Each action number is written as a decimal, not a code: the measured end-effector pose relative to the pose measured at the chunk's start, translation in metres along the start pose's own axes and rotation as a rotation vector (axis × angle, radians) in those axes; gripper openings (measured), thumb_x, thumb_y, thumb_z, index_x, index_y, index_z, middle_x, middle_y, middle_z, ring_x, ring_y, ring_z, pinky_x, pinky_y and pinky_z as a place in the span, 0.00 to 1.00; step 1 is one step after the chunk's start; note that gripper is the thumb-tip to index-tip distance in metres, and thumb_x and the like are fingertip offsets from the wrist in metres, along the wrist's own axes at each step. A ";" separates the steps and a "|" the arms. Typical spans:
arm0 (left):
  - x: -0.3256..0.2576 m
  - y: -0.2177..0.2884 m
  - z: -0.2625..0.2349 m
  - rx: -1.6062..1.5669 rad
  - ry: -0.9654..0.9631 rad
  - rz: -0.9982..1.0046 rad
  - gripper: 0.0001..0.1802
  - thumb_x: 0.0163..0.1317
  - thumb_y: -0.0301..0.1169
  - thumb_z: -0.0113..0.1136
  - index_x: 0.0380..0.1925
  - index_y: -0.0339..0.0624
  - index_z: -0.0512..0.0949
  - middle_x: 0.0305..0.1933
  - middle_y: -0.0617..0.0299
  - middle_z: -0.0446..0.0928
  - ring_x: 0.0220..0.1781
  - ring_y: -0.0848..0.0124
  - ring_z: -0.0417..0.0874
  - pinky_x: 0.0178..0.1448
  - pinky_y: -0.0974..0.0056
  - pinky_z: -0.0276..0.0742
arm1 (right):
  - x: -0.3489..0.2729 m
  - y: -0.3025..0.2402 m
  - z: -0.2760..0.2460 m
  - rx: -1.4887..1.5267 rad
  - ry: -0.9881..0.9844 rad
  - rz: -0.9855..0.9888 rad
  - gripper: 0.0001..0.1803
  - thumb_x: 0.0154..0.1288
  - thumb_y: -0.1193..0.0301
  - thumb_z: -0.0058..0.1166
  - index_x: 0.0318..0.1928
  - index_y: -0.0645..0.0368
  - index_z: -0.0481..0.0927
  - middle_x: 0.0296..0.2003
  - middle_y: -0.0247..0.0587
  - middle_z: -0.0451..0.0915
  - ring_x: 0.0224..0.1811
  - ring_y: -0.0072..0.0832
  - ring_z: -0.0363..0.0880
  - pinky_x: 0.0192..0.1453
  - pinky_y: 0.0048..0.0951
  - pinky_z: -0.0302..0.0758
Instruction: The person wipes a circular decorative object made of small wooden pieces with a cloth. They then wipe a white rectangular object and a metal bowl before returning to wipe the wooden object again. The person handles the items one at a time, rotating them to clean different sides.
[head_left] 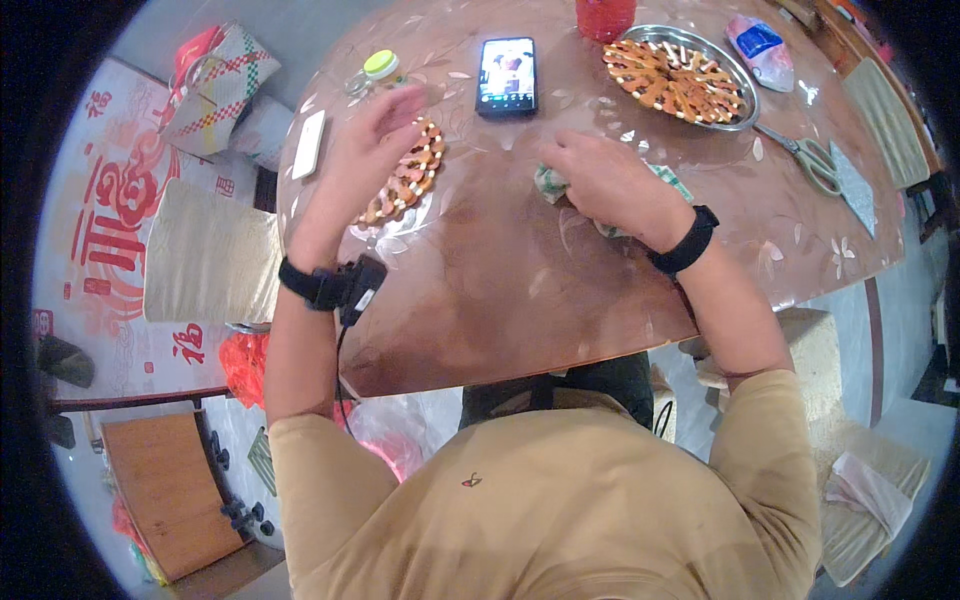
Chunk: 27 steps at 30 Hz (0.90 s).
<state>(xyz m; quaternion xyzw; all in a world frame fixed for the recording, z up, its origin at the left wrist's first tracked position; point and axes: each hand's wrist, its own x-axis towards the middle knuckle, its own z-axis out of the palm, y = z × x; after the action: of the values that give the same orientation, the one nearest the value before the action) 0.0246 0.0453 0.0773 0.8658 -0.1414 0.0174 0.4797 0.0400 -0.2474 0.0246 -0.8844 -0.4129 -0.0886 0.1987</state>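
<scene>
My left hand is raised over the left part of the table, its fingers loosely bent and apart with nothing seen in them. Partly behind that hand and forearm lies a curved band of orange-brown pieces with white bead-like bits. To the right, my right hand is closed on a crumpled green-and-white cloth resting on the tabletop. The cloth shows on both sides of the hand; its middle is hidden. Both wrists wear black straps.
On the brown table are a lit phone, a yellow-green-lidded jar and a white flat case. Farther right stand a metal tray of similar orange-brown pieces, a red container, scissors and a plastic packet.
</scene>
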 end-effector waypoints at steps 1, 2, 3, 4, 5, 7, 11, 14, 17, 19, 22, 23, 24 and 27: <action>-0.015 -0.018 -0.008 0.118 0.050 0.028 0.29 0.67 0.31 0.59 0.66 0.37 0.65 0.66 0.53 0.71 0.66 0.67 0.72 0.67 0.65 0.68 | 0.002 0.000 0.000 -0.002 -0.027 -0.005 0.17 0.52 0.81 0.54 0.44 0.58 0.76 0.41 0.49 0.76 0.47 0.50 0.76 0.49 0.46 0.76; -0.027 -0.035 -0.014 0.245 0.093 0.000 0.30 0.67 0.31 0.59 0.67 0.36 0.64 0.66 0.52 0.71 0.67 0.66 0.72 0.67 0.64 0.67 | 0.003 0.002 0.001 -0.013 -0.040 0.002 0.16 0.52 0.81 0.54 0.44 0.58 0.76 0.41 0.49 0.76 0.47 0.50 0.76 0.49 0.46 0.76; -0.038 -0.049 -0.021 0.375 0.133 -0.028 0.31 0.67 0.32 0.59 0.67 0.35 0.63 0.66 0.51 0.70 0.67 0.65 0.71 0.68 0.64 0.66 | 0.003 0.004 0.002 -0.023 -0.050 0.011 0.16 0.52 0.81 0.54 0.44 0.59 0.75 0.41 0.49 0.76 0.47 0.50 0.76 0.49 0.46 0.75; -0.046 -0.058 -0.023 0.506 0.175 -0.058 0.32 0.66 0.33 0.60 0.68 0.34 0.62 0.66 0.50 0.70 0.67 0.64 0.71 0.69 0.63 0.65 | 0.003 0.005 0.004 -0.032 -0.060 0.017 0.15 0.52 0.81 0.54 0.43 0.59 0.75 0.41 0.49 0.76 0.48 0.50 0.76 0.48 0.46 0.75; -0.052 -0.065 -0.024 0.492 0.182 -0.065 0.38 0.64 0.38 0.63 0.68 0.32 0.60 0.67 0.45 0.69 0.68 0.60 0.71 0.69 0.61 0.65 | 0.003 0.003 0.003 -0.027 -0.048 0.008 0.16 0.52 0.80 0.54 0.43 0.59 0.75 0.41 0.48 0.76 0.48 0.50 0.76 0.49 0.46 0.75; -0.055 -0.055 -0.019 0.535 0.175 -0.137 0.40 0.60 0.38 0.66 0.67 0.31 0.61 0.65 0.41 0.69 0.68 0.54 0.70 0.69 0.59 0.65 | 0.004 0.000 -0.004 -0.024 -0.026 -0.008 0.16 0.51 0.80 0.54 0.44 0.59 0.76 0.41 0.48 0.76 0.48 0.49 0.76 0.49 0.46 0.75; -0.055 -0.062 -0.021 0.627 0.169 -0.130 0.45 0.57 0.44 0.69 0.67 0.31 0.60 0.65 0.39 0.69 0.67 0.53 0.72 0.68 0.57 0.67 | 0.004 0.001 -0.006 -0.012 -0.047 -0.030 0.17 0.52 0.79 0.54 0.46 0.59 0.76 0.41 0.48 0.75 0.48 0.49 0.76 0.49 0.45 0.76; -0.049 -0.061 -0.024 0.681 0.131 -0.184 0.48 0.56 0.48 0.70 0.68 0.30 0.59 0.64 0.40 0.70 0.66 0.55 0.73 0.68 0.58 0.68 | 0.003 0.004 -0.005 -0.018 -0.068 -0.014 0.18 0.52 0.79 0.54 0.47 0.59 0.76 0.42 0.47 0.75 0.48 0.49 0.76 0.50 0.45 0.76; -0.047 -0.085 -0.039 0.618 0.120 -0.192 0.50 0.53 0.48 0.73 0.68 0.31 0.59 0.63 0.41 0.72 0.66 0.56 0.74 0.67 0.59 0.68 | 0.005 0.002 -0.007 -0.020 -0.082 -0.011 0.19 0.52 0.79 0.54 0.47 0.59 0.76 0.42 0.47 0.75 0.48 0.49 0.76 0.49 0.45 0.76; -0.045 -0.085 -0.040 0.567 0.121 -0.195 0.52 0.51 0.47 0.75 0.68 0.32 0.59 0.62 0.42 0.73 0.65 0.56 0.74 0.67 0.60 0.69 | 0.004 0.003 -0.007 -0.021 -0.104 0.011 0.19 0.52 0.79 0.54 0.48 0.59 0.76 0.42 0.47 0.75 0.48 0.49 0.76 0.49 0.45 0.76; -0.042 -0.078 -0.044 0.593 0.149 -0.268 0.53 0.48 0.45 0.77 0.69 0.33 0.59 0.61 0.42 0.74 0.64 0.57 0.75 0.66 0.60 0.70 | 0.005 0.007 -0.005 -0.022 -0.103 -0.008 0.19 0.52 0.79 0.54 0.48 0.59 0.76 0.42 0.48 0.75 0.48 0.49 0.76 0.50 0.45 0.76; -0.041 -0.078 -0.046 0.631 0.166 -0.303 0.54 0.48 0.44 0.77 0.69 0.34 0.58 0.60 0.42 0.75 0.63 0.57 0.76 0.65 0.60 0.71 | 0.005 0.009 -0.003 -0.026 -0.104 -0.002 0.19 0.53 0.78 0.54 0.48 0.59 0.76 0.42 0.48 0.75 0.48 0.49 0.76 0.50 0.44 0.76; -0.040 -0.077 -0.048 0.669 0.184 -0.338 0.54 0.47 0.44 0.78 0.70 0.34 0.58 0.59 0.42 0.75 0.62 0.57 0.77 0.64 0.59 0.72 | 0.005 0.010 -0.001 -0.031 -0.104 0.003 0.19 0.53 0.78 0.54 0.48 0.59 0.76 0.42 0.48 0.75 0.48 0.49 0.76 0.50 0.44 0.76; -0.038 -0.082 -0.057 0.722 0.231 -0.320 0.54 0.47 0.43 0.78 0.69 0.34 0.58 0.53 0.44 0.79 0.56 0.60 0.81 0.60 0.59 0.75 | 0.005 0.007 -0.003 -0.012 -0.065 0.008 0.14 0.51 0.78 0.54 0.42 0.60 0.78 0.41 0.50 0.77 0.47 0.51 0.77 0.49 0.47 0.76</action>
<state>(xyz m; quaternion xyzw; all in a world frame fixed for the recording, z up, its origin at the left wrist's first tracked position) 0.0161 0.1428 0.0344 0.9819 0.0652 0.0882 0.1545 0.0488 -0.2494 0.0266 -0.8896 -0.4151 -0.0614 0.1804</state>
